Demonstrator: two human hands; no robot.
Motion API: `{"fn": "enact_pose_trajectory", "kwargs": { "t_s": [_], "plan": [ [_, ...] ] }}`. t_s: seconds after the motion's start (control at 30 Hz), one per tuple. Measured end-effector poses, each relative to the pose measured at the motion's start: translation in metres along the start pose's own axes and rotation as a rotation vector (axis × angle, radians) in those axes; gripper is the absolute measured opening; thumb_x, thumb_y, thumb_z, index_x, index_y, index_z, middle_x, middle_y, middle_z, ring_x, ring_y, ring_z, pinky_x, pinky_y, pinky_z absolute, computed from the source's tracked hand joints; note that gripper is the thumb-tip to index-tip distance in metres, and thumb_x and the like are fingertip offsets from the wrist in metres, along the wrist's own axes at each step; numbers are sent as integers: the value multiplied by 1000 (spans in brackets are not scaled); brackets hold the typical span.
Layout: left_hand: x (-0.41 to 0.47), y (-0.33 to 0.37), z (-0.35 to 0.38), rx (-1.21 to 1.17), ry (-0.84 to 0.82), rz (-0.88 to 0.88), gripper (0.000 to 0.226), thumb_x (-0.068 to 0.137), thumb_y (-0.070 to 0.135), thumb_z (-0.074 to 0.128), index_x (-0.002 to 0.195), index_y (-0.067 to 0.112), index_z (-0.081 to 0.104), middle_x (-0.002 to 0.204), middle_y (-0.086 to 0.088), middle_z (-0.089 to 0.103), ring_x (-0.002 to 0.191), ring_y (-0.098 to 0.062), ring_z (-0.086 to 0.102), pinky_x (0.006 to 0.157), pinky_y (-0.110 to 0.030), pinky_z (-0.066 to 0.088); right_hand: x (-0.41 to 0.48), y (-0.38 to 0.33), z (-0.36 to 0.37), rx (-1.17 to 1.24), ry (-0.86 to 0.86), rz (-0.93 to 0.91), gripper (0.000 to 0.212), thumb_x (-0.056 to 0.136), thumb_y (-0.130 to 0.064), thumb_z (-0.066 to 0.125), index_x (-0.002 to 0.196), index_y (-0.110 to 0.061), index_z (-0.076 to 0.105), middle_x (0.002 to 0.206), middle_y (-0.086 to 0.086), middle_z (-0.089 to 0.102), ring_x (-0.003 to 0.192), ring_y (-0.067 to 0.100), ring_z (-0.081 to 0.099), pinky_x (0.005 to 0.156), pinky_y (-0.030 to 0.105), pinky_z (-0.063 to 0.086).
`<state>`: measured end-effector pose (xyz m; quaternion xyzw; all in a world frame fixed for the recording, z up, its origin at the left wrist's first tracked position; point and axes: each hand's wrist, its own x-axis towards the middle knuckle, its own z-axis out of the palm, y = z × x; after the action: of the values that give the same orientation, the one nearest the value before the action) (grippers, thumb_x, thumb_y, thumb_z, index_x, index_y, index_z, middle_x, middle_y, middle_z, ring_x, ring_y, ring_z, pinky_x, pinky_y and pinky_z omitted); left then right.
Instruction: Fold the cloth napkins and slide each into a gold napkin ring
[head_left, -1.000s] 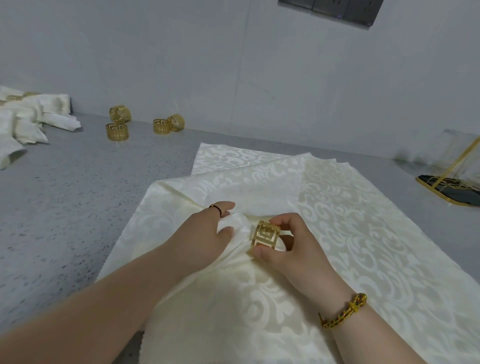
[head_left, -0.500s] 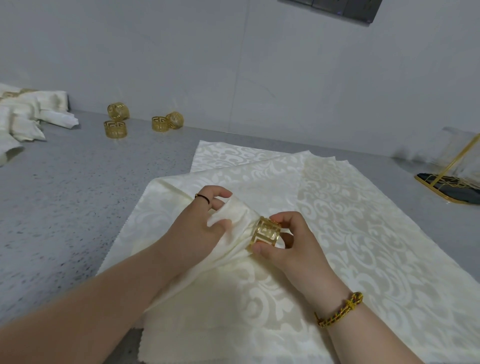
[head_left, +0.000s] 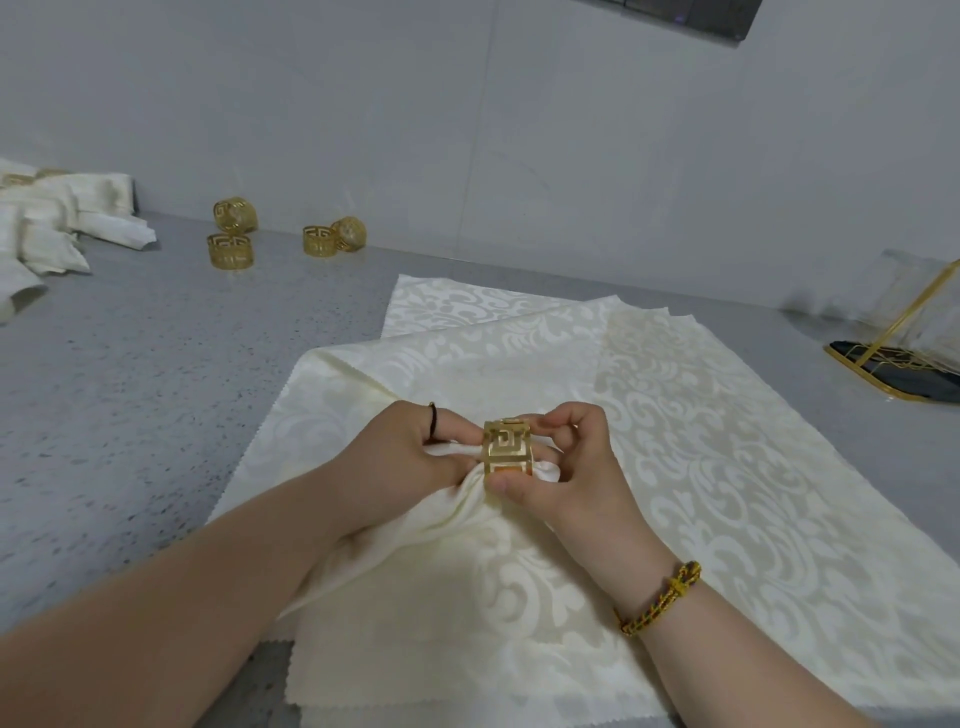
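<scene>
gripping napkin (head_left: 447, 512): left hand (head_left: 405, 457) | pinching gold ring (head_left: 506, 448): right hand (head_left: 576, 478)

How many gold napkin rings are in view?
5: one ring pinched by the right hand on the gathered napkin; four loose by the wall, a left pair and a right pair. Gold glints in the left napkin pile may be more.

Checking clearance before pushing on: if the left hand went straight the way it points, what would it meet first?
The gold napkin ring, almost immediately. The left hand, gripping the bunched napkin, points rightward at it; the right hand pinches the ring. Depth seems matched, judging from one view.
</scene>
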<state>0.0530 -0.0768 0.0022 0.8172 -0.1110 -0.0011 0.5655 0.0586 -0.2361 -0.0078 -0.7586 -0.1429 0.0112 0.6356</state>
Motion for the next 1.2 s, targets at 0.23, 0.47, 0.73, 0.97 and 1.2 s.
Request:
{"fn": "enact_pose_trajectory", "kwargs": {
  "t_s": [0.23, 0.47, 0.73, 0.97, 1.2],
  "plan": [
    [-6, 5, -2, -198, -77, -85, 21, 72, 28, 65, 80, 9, 71, 80, 3, 69, 79, -9, 62, 76, -20, 47, -2, 1, -3, 2, -56, 10, 22, 79, -4, 66, 91, -20, 60, 102, -16, 63, 92, -17, 57, 82, 5, 43],
    [-3, -4, 16, 63, 201, -14, 28, 66, 28, 79, 90, 27, 64, 89, 15, 62, 85, 4, 58, 73, -7, 41, -1, -6, -11, 178, -186, 100, 23, 86, -11, 54, 84, -23, 72, 88, -6, 72, 86, 2, 66, 74, 13, 50],
    [-3, -5, 11, 46, 139, 66, 28, 70, 19, 77, 79, 39, 59, 86, 22, 62, 81, 15, 58, 70, 0, 39, 1, -1, -14, 79, -134, 217, 19, 88, -6, 55, 101, -6, 69, 100, 17, 70, 92, 28, 64, 88, 35, 48],
    [-6, 6, 16, 559, -27, 132, 83, 66, 50, 73, 113, 69, 6, 106, 32, 33, 95, 3, 51, 75, -7, 35, 6, 3, -4, -264, 23, 95, 14, 83, 3, 52, 81, 5, 67, 71, 18, 60, 68, 20, 51, 62, 26, 39],
    [-4, 2, 16, 524, 92, 146, 43, 65, 55, 72, 104, 41, 59, 91, 32, 52, 89, 7, 51, 78, -9, 37, -1, 0, -2, -168, 68, 36, 17, 84, -2, 58, 80, -12, 70, 103, -3, 68, 98, 12, 62, 88, 24, 47]
  ]
}}
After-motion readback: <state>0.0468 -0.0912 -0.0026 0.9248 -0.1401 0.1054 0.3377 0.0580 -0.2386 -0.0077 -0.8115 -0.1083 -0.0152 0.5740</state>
